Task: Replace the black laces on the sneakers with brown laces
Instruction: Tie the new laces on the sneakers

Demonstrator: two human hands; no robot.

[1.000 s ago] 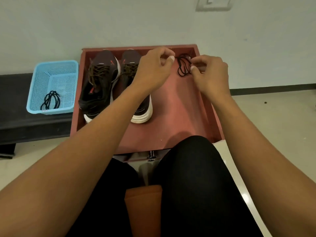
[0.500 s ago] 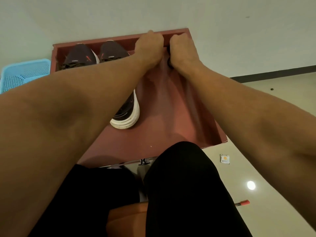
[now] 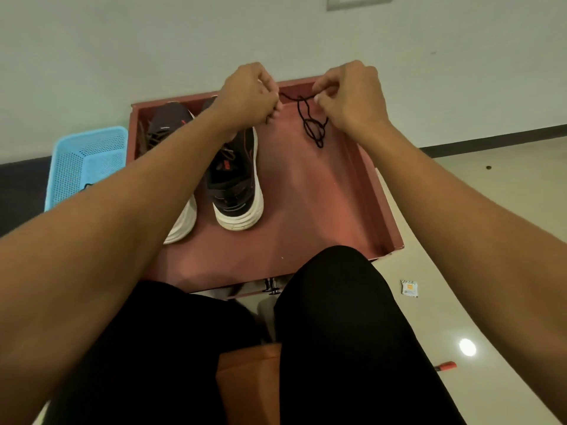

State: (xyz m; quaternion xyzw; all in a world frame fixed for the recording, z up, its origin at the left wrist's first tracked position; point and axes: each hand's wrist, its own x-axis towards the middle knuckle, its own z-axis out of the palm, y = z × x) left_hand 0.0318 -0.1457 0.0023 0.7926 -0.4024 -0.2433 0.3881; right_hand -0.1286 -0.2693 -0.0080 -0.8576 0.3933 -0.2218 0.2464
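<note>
Pale wall [image 3: 184, 41] fills the back of the room, with a dark skirting strip [image 3: 491, 142] along its foot and glossy cream floor [image 3: 491, 240] to the right. Pushed up against the wall is a shallow red wooden tray [image 3: 322, 194], and the person sits right at its near edge, one black-trousered knee [image 3: 337, 302] overlapping the rim.

Both arms reach out over the tray to its far end. The left hand [image 3: 248, 93] has its fingers curled in and pinches one stretch of the black lace [image 3: 310, 124] at its fingertips. The right hand [image 3: 352, 93] pinches the same lace a little way along, thumb against forefinger. Between the two the cord runs taut and almost level – the rest of it hangs from the right hand in loose tangled loops above the tray's floor, near the far right corner.

The sneakers [image 3: 236, 185] stand side by side in the left half of the tray, dark uppers on thick white soles, toes to the wall and heels toward the person. The left forearm crosses above them and hides a good part of both. Brown laces [image 3: 147, 139] show on the shoe nearer the tray's left wall.

Just beside the tray on the left sits a light blue plastic basket [image 3: 86, 161] on a dark bench [image 3: 18, 185]. A small white packet [image 3: 409, 288] lies on the floor to the right, apart from the tray.
</note>
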